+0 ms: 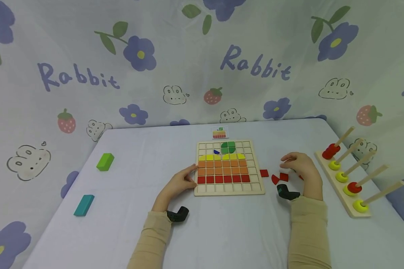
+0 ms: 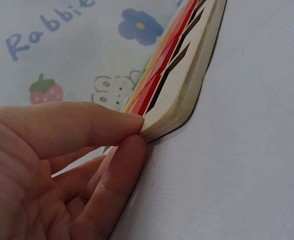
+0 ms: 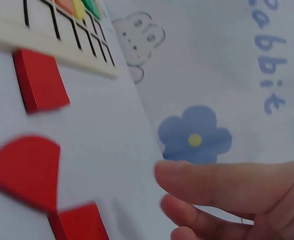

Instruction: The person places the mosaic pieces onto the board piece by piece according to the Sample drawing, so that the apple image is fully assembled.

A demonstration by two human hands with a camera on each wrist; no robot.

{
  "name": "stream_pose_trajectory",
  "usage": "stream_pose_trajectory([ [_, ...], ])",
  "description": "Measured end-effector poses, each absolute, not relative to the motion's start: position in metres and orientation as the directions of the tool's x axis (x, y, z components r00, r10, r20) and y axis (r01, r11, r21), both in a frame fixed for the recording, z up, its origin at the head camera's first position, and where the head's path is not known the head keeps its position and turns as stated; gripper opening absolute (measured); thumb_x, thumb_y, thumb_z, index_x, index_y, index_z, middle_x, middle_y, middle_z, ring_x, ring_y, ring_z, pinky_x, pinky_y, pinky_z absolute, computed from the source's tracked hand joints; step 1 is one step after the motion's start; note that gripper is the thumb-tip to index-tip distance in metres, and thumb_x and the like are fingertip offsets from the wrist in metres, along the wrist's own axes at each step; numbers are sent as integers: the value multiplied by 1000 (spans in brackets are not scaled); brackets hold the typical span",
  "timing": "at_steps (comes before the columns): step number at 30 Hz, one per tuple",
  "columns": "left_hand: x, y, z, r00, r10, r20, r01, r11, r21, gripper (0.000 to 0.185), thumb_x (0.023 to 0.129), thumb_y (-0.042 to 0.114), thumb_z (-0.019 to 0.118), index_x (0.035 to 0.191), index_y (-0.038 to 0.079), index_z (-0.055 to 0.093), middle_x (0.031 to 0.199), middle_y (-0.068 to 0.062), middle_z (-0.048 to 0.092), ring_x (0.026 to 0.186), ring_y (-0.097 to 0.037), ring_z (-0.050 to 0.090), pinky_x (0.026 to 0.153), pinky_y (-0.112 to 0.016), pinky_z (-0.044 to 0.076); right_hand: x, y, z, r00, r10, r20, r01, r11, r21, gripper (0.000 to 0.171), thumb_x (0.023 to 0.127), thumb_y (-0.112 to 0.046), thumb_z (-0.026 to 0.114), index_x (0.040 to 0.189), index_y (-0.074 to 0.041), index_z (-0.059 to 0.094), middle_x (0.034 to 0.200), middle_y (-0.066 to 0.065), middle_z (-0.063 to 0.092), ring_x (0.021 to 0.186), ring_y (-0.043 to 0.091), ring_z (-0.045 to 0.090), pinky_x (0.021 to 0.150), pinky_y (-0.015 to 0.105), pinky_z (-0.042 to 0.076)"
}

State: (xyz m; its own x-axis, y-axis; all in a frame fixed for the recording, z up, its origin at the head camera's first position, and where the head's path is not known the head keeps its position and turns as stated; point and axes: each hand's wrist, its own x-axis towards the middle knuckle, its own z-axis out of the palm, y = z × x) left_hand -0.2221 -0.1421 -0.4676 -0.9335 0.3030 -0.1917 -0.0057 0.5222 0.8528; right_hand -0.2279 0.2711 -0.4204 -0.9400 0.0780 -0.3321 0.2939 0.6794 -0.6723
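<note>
A wooden grid board (image 1: pixel 257 188) lies on the table, with a row of red squares (image 1: pixel 223 179), orange rows above it, then yellow pieces (image 1: pixel 219 157), a small blue piece (image 1: pixel 216 152) and green rounded pieces (image 1: pixel 228 147). My left hand (image 1: pixel 179 185) touches the board's left edge with thumb and fingertips spread along it. My right hand (image 1: pixel 300 166) hovers, fingers loosely bent and nothing between them, over loose red pieces right of the board. Among these are a red square (image 3: pixel 43 82) beside the board's edge, a red quarter-round piece (image 3: pixel 27 170) and another red square (image 3: pixel 82 225).
A small picture card (image 1: pixel 220 132) lies behind the board. Far right stands a wooden peg stand (image 1: pixel 336 183) with red and yellow beads. On the left lie a light green block (image 1: pixel 105 162) and a teal block (image 1: pixel 84 205). A patterned curtain (image 1: pixel 148 89) hangs behind the table.
</note>
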Motion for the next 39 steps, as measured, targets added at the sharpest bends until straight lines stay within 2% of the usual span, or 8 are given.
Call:
stream_pose_trajectory([
  [7, -223, -141, -467, -931, 314, -187, 3, 516, 856, 67, 77, 6, 69, 138, 15, 45, 149, -4, 31, 72, -14, 49, 64, -26, 41, -214, 294, -422, -893, 347, -288, 439, 524, -730, 44, 92, -24, 52, 130, -1, 49, 130, 26, 46, 113, 39, 41, 89, 47, 39],
  [14, -222, -141, -467, -931, 315, -187, 1, 513, 858, 67, 76, 5, 70, 138, 14, 45, 150, -4, 30, 72, -14, 49, 64, -27, 40, -206, 307, -424, -837, 435, -332, 515, 420, -747, 45, 93, -19, 51, 133, 1, 45, 133, 27, 42, 121, 42, 33, 98, 54, 30],
  [17, -222, -141, -468, -932, 309, -190, -1, 520, 854, 67, 76, 5, 70, 138, 14, 46, 149, -4, 30, 72, -14, 49, 64, -27, 40, -202, 310, -425, -828, 443, -344, 532, 426, -732, 45, 93, -20, 51, 132, 2, 46, 133, 28, 41, 120, 43, 31, 95, 54, 30],
  [19, -223, -142, -469, -933, 306, -191, -1, 527, 850, 67, 76, 5, 70, 138, 15, 46, 149, -3, 31, 72, -14, 49, 65, -27, 41, -200, 311, -425, -823, 448, -349, 544, 443, -713, 43, 92, -21, 52, 129, 2, 49, 128, 28, 44, 114, 41, 35, 90, 50, 34],
  [23, -224, -142, -471, -932, 305, -197, -4, 533, 846, 67, 77, 6, 70, 138, 16, 45, 149, -2, 31, 73, -13, 49, 65, -26, 41, -194, 314, -426, -804, 468, -366, 579, 479, -659, 40, 88, -27, 60, 113, 4, 57, 101, 22, 54, 94, 33, 42, 72, 39, 38],
  [27, -224, -142, -471, -931, 309, -194, -2, 527, 850, 67, 76, 5, 69, 138, 15, 45, 149, -3, 30, 73, -14, 49, 65, -26, 41, -190, 316, -422, -799, 412, -439, 602, 536, -592, 44, 82, -35, 66, 100, 4, 56, 82, 12, 51, 85, 29, 41, 67, 37, 37],
  [33, -222, -142, -469, -932, 313, -185, 2, 512, 859, 67, 76, 5, 70, 137, 14, 46, 149, -4, 31, 72, -14, 49, 65, -27, 40, -189, 318, -419, -786, 317, -532, 603, 584, -544, 55, 77, -39, 71, 106, 5, 54, 91, 15, 48, 91, 32, 38, 70, 40, 37],
  [39, -222, -143, -470, -933, 313, -180, 3, 503, 864, 67, 76, 5, 71, 137, 14, 47, 149, -4, 31, 72, -15, 48, 64, -28, 40, -191, 320, -421, -800, 285, -529, 581, 592, -559, 49, 76, -35, 72, 102, 3, 54, 90, 13, 48, 91, 31, 38, 70, 40, 37],
])
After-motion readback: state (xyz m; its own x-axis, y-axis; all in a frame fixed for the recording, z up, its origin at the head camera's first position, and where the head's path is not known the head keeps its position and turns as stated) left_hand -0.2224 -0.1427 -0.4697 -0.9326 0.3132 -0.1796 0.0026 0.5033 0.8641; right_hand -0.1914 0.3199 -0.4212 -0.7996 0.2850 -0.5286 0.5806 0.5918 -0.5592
